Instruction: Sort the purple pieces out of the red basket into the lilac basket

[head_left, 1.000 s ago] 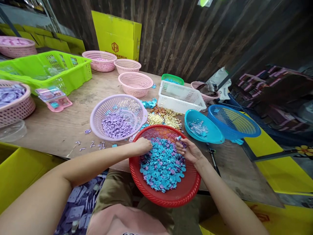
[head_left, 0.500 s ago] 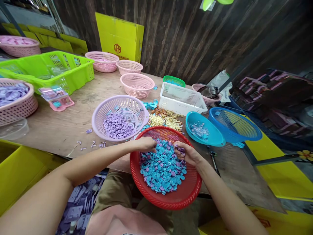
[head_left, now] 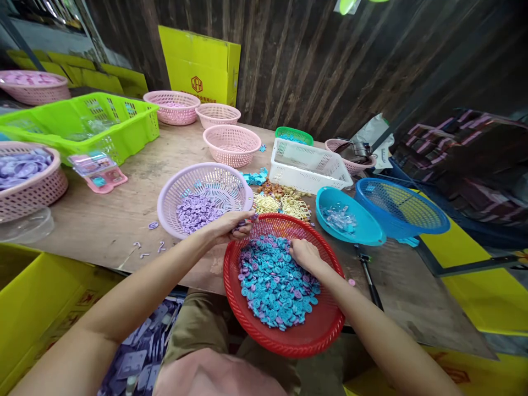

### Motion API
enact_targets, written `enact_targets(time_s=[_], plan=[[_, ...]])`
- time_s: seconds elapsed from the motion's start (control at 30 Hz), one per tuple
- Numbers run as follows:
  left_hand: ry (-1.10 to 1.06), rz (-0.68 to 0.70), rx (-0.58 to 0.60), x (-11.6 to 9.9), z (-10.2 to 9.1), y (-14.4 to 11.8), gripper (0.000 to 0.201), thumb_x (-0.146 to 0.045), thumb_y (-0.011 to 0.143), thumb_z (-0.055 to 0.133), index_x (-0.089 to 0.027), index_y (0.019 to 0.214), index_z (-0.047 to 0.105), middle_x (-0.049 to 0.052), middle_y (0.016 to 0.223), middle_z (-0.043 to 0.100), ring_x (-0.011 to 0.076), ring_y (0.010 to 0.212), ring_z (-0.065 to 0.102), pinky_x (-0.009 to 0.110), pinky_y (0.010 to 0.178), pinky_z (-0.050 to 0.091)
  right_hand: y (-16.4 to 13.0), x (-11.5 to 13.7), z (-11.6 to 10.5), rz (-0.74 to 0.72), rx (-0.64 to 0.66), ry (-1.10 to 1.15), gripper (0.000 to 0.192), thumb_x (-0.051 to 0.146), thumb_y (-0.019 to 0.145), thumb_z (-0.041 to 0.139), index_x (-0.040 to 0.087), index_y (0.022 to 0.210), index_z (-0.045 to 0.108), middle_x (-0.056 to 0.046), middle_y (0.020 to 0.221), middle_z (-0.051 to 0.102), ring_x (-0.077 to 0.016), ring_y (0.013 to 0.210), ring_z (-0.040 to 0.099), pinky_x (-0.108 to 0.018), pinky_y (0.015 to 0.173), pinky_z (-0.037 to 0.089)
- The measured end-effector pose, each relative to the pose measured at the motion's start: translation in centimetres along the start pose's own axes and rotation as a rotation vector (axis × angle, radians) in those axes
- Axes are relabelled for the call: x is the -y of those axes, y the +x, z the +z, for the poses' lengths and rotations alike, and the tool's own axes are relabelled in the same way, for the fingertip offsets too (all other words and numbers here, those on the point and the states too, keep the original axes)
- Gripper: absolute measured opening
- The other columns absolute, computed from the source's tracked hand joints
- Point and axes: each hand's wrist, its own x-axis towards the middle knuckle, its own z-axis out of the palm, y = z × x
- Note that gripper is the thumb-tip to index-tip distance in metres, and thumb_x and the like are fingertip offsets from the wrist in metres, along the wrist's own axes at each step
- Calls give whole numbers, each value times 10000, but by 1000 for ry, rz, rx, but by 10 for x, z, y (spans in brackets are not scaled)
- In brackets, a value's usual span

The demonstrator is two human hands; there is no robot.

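Far left: a pink basket [head_left: 28, 192] of lilac parts is sitting at the table edge, with a green crate [head_left: 82, 118] behind it. Further right, a lilac basket [head_left: 206, 190] is holding a heap of purple discs [head_left: 197, 210].

The left hand [head_left: 229, 226] is hovering over the gap between the lilac basket's near rim and the red basket [head_left: 289, 335], fingers curled in, pinching what look like a few purple pieces.

The red basket is overhanging the table's near edge, filled with mixed blue and purple discs [head_left: 276, 286]. The right hand [head_left: 303, 254] is lying palm-down on that pile, fingers half-bent into the discs; whether it is gripping anything cannot be told.

Further right, a teal bowl [head_left: 350, 228] and a blue basket [head_left: 402, 209] are standing side by side.
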Motion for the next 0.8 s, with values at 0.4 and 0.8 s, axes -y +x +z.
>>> enact_targets(time_s=[0.4, 0.8], plan=[[405, 210, -632, -23, -67, -47, 232, -353, 771, 368, -141, 749, 460, -77, 395, 323, 26, 285, 215, 135, 306, 115, 3, -13, -18, -145, 152, 352, 232, 310, 726, 474, 153, 559, 514, -19, 539, 536, -122, 514, 500, -224, 466, 315], [1542, 142, -1109, -33, -96, -50, 447, -306, 689, 511, -83, 1071, 448, 167, 1038, 503, 273, 994, 456, 358, 803, 384, 45, 137, -119, -395, 310, 1104, 267, 341, 738, 508, 133, 904, 525, -60, 784, 586, -103, 628, 523, -216, 524, 446]])
